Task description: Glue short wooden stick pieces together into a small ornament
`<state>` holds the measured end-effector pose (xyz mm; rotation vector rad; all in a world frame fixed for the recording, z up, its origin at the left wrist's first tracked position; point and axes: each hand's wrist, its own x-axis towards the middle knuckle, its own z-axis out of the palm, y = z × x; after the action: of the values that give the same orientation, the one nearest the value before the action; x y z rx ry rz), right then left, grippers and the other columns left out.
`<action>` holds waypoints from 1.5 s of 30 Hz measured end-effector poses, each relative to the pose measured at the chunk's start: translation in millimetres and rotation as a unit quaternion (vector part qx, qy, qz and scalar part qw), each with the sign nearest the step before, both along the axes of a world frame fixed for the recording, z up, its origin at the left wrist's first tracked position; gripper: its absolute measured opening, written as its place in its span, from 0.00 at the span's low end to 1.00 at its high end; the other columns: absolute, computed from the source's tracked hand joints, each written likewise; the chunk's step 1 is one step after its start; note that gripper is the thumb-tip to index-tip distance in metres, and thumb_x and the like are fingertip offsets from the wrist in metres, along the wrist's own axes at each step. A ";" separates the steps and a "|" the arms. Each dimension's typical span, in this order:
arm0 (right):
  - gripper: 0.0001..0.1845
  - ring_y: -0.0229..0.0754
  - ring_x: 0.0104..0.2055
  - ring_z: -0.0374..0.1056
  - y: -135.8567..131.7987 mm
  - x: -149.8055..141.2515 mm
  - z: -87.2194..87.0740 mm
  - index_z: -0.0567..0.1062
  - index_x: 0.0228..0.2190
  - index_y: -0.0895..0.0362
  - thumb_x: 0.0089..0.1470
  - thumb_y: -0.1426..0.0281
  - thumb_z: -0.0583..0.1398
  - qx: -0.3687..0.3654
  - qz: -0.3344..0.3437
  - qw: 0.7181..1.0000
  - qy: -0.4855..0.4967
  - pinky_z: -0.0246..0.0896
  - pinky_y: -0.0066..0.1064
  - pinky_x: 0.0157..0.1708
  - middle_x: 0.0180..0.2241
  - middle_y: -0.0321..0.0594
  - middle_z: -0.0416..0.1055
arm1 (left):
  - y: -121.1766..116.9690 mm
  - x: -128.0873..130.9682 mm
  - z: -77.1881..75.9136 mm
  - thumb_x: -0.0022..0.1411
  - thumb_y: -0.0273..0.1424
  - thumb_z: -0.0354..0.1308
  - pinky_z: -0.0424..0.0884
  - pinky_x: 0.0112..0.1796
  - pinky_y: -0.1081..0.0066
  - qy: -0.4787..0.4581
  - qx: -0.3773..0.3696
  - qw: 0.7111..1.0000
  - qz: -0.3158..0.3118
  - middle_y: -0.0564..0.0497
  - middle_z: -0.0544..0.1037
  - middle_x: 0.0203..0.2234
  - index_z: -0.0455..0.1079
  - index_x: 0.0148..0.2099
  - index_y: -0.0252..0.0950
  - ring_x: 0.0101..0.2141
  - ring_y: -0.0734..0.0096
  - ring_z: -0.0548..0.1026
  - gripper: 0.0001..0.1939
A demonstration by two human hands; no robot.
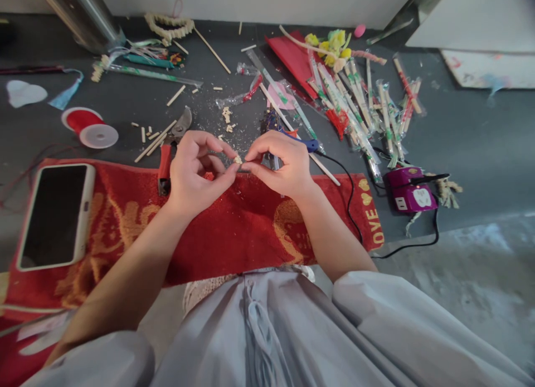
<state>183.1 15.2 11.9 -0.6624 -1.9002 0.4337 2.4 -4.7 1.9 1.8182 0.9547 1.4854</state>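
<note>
A small pale wooden piece [238, 159], made of short bits stuck together, is pinched between the thumb and index finger of my left hand [200, 167]. My right hand [280, 161] meets it from the other side, thumb and index fingertips pressed close at its edge. Both hands hover over the near edge of the table. Beside my left hand lie red-handled cutters [165, 163], partly hidden by it. Behind my right hand rests a blue glue gun [310, 145], mostly covered. Cut wooden bits [227, 115] and crumbs are scattered just beyond my fingers.
A red towel [209, 242] lines the table edge, with a phone [56, 215] on its left. Spools [90, 128] stand at left. Wrapped chopsticks [343, 103] pile up at right, near a purple power socket [412, 190] with black cords. Thin sticks [156, 139] lie by the cutters.
</note>
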 end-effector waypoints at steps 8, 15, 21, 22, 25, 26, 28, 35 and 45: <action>0.07 0.32 0.31 0.69 1.7 -0.2 -1.9 0.75 0.32 0.57 0.58 0.66 0.61 0.031 0.010 0.999 -0.009 0.65 0.27 0.33 0.27 0.34 0.74 | -0.9 0.0 2.0 0.53 0.29 0.67 0.62 0.18 0.79 -0.006 -0.030 1.000 -0.005 0.56 0.77 0.34 0.60 0.40 0.41 0.17 0.87 0.66 0.18; 0.05 0.34 0.33 0.70 4.6 -0.4 -4.4 0.75 0.31 0.56 0.59 0.70 0.60 0.089 0.015 0.996 -0.015 0.66 0.29 0.36 0.29 0.34 0.75 | 0.2 0.1 2.3 0.50 0.23 0.66 0.61 0.17 0.81 -0.016 -0.043 0.999 -0.019 0.56 0.77 0.33 0.60 0.39 0.40 0.17 0.87 0.67 0.19; 0.05 0.35 0.33 0.68 1.0 0.1 -1.9 0.71 0.30 0.56 0.60 0.71 0.58 0.069 0.004 0.996 -0.051 0.65 0.31 0.36 0.29 0.34 0.72 | 0.9 1.1 4.4 0.48 0.19 0.64 0.60 0.17 0.82 -0.008 -0.021 0.999 -0.025 0.58 0.76 0.31 0.60 0.37 0.40 0.16 0.88 0.65 0.19; 0.06 0.35 0.33 0.67 0.4 -0.1 -1.5 0.70 0.30 0.56 0.60 0.71 0.58 0.057 0.006 0.997 -0.054 0.65 0.31 0.36 0.28 0.34 0.71 | 0.8 1.2 4.5 0.48 0.19 0.64 0.60 0.17 0.82 -0.006 -0.013 1.000 -0.025 0.58 0.76 0.31 0.59 0.37 0.40 0.16 0.89 0.65 0.20; 0.08 0.35 0.33 0.65 -0.5 -0.2 -0.2 0.68 0.30 0.56 0.62 0.70 0.55 0.025 0.014 0.998 -0.059 0.65 0.32 0.36 0.28 0.35 0.69 | -0.5 1.4 5.0 0.48 0.21 0.66 0.60 0.18 0.81 0.004 -0.033 0.999 -0.001 0.58 0.76 0.31 0.60 0.37 0.39 0.16 0.89 0.65 0.19; 0.08 0.36 0.33 0.65 -0.5 0.1 0.3 0.67 0.30 0.56 0.62 0.70 0.54 0.019 0.013 0.998 -0.058 0.65 0.32 0.36 0.29 0.35 0.69 | -1.1 1.4 5.3 0.48 0.22 0.66 0.60 0.18 0.81 0.008 -0.041 0.999 0.008 0.57 0.76 0.31 0.60 0.37 0.39 0.17 0.88 0.65 0.19; 0.09 0.36 0.33 0.65 0.1 1.5 1.5 0.67 0.30 0.56 0.63 0.68 0.53 0.009 0.003 0.999 -0.053 0.65 0.33 0.36 0.29 0.35 0.68 | -2.3 1.4 5.6 0.50 0.24 0.67 0.61 0.18 0.80 0.016 -0.042 0.999 0.022 0.56 0.76 0.32 0.60 0.37 0.40 0.17 0.88 0.65 0.18; 0.14 0.34 0.31 0.66 3.1 7.4 3.1 0.70 0.30 0.56 0.63 0.61 0.54 -0.038 -0.039 0.998 -0.033 0.65 0.32 0.35 0.28 0.35 0.70 | -2.7 1.1 2.3 0.54 0.26 0.64 0.62 0.19 0.79 0.048 0.010 0.998 0.037 0.55 0.76 0.33 0.61 0.40 0.41 0.17 0.87 0.66 0.15; 0.08 0.34 0.33 0.68 1.1 0.4 -3.6 0.72 0.32 0.57 0.61 0.66 0.57 0.012 0.011 0.999 -0.046 0.65 0.31 0.37 0.29 0.35 0.72 | -4.5 0.4 0.8 0.55 0.25 0.61 0.63 0.20 0.79 0.093 0.011 0.995 0.043 0.54 0.76 0.35 0.60 0.41 0.40 0.19 0.86 0.68 0.15</action>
<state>183.5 16.3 8.3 -0.6558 -1.9985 0.3997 2.8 -9.2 2.7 1.9795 1.1224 1.3997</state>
